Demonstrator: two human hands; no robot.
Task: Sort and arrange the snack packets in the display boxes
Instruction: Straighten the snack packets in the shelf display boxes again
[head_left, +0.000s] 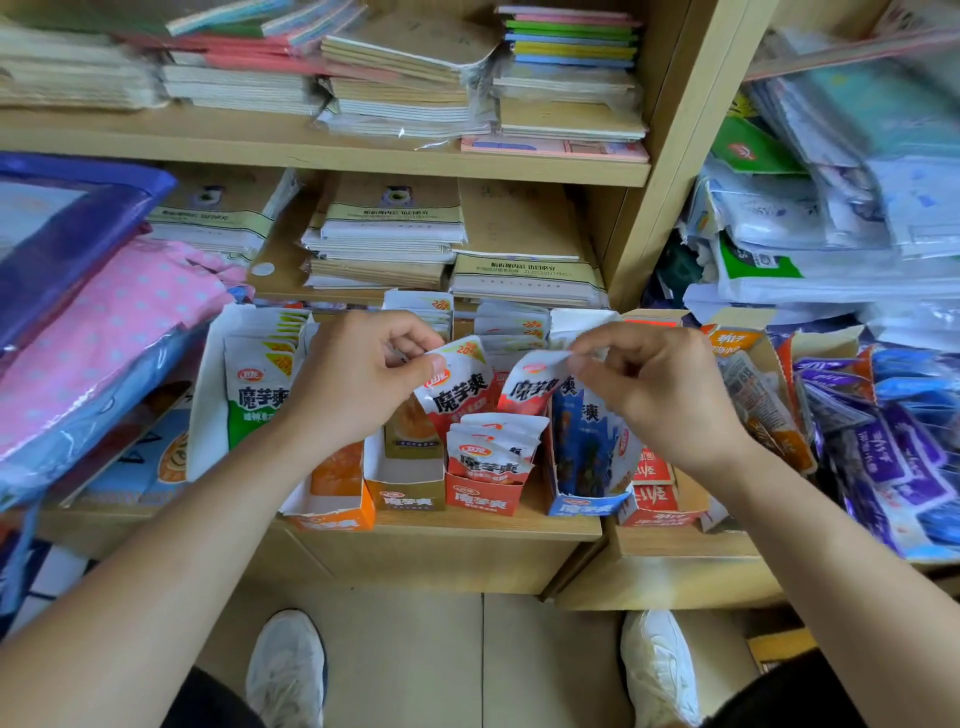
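Much here is hard to read. Our left hand (363, 369) and its wrist cover the back of the orange box (332, 514) and one side of the white box (208, 395) that holds green packets. Our right hand (649, 384) hides the top of the blue box (587, 506). The heap of purple and blue wrappers (883, 447) at the far right is blurred and cut off by the frame edge. The packets standing in the red box (483, 499) overlap so closely that we cannot count them. What we can count is two red packets in the air, one per hand, and six open boxes side by side on the wooden shelf (467, 527): white, orange, brown box (410, 499), red, blue, then a second red box (654, 506) with different lettering. Two white shoes (285, 665) show on the floor below. Both forearms reach forward from the lower corners, and the hands face each other. Our left hand pinches the top of the left packet (460, 389) between thumb and forefinger, with the other fingers curled. Our right hand pinches the top edge of the right packet (535, 387) the same way. Both packets hang tilted, close together, just above the red box.
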